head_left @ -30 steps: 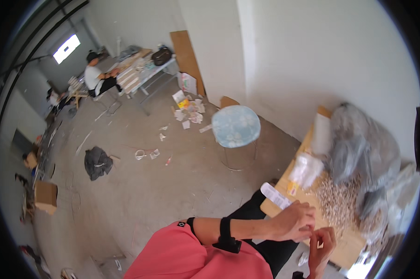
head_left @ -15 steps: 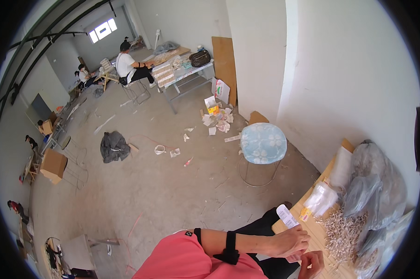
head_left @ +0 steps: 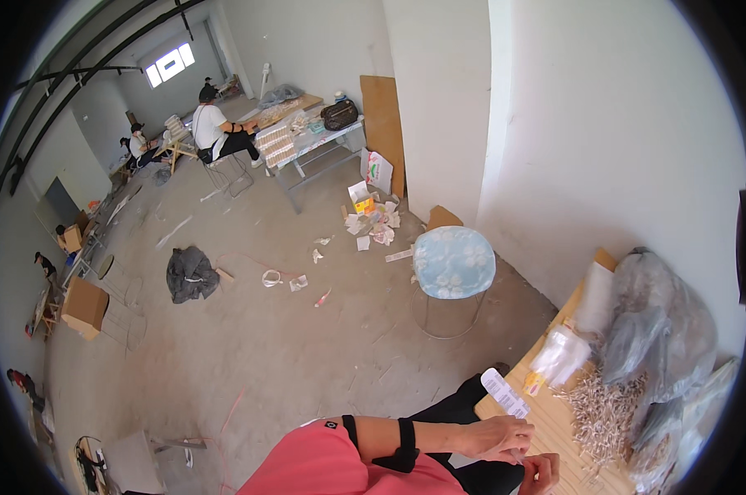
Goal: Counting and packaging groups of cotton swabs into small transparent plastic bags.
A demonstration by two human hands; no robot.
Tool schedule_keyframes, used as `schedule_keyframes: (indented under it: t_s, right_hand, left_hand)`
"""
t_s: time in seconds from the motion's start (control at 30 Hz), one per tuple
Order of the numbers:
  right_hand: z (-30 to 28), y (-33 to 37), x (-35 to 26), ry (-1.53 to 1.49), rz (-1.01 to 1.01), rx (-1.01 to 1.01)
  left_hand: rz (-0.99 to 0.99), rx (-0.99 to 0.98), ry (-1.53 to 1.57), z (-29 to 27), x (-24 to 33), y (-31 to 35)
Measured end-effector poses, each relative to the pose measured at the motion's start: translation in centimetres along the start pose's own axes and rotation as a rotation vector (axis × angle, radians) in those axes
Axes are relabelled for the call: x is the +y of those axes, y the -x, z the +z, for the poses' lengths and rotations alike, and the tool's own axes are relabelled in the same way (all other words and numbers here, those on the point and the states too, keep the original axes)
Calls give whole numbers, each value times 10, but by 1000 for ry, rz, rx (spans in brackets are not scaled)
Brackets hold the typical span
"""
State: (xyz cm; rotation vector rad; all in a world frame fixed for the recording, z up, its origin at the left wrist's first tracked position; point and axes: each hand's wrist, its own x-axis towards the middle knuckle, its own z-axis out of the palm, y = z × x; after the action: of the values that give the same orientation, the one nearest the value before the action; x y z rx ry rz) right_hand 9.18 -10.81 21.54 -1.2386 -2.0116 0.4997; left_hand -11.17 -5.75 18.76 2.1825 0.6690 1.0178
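Note:
My left hand (head_left: 503,437) reaches in from the lower edge with its fingers pinched together over the near edge of the wooden table (head_left: 546,425). Close beside it, my right hand (head_left: 540,473) has its fingers curled inward. A small pale bit shows between the two hands, too small to name. Just beyond my left hand lies a white printed card (head_left: 505,393) with rounded corners. To the right of my hands spreads a heap of short thin white-and-brown sticks (head_left: 600,412). A stack of clear plastic bags (head_left: 561,355) rests farther back on the table.
Grey plastic sacks (head_left: 666,305) stand against the wall behind the heap. A stool with a pale blue cover (head_left: 454,262) stands beyond the table. Paper scraps (head_left: 373,224) and a dark grey cloth or bag (head_left: 191,275) litter the floor. Another person (head_left: 216,128) sits at a far table.
The whole view has shifted slightly, so the room sits a little farther left. My hands stay close together at the table edge, with only small finger movement.

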Motion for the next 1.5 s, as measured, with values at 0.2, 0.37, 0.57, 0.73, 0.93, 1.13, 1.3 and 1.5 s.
schedule_keyframes:
  t_s: [0.2,0.37,0.57,0.73,0.93,1.13,1.3,1.5]
  right_hand:
    - [12,3,17,27,-10,39]
    - [54,15,79,-10,184,272]
    - [103,-11,137,-17,318,200]
    - [77,-37,134,-27,216,246]
    - [94,-23,163,-19,252,241]
    - [98,-30,167,-84,233,197]
    - [86,-30,162,-92,323,177]
    - [86,-34,153,-75,264,141]
  left_hand:
    - [26,-19,-71,32,-38,0]
    - [34,-10,-79,72,-86,-6]
    - [-281,-57,-104,76,-145,-10]
    - [-172,-125,-85,49,-135,-50]
    - [-212,-134,-61,72,-144,-52]
    - [-212,-151,-31,68,-159,-42]
    - [-245,-181,7,65,-155,-52]
    - [-226,-207,-66,61,-148,-52]
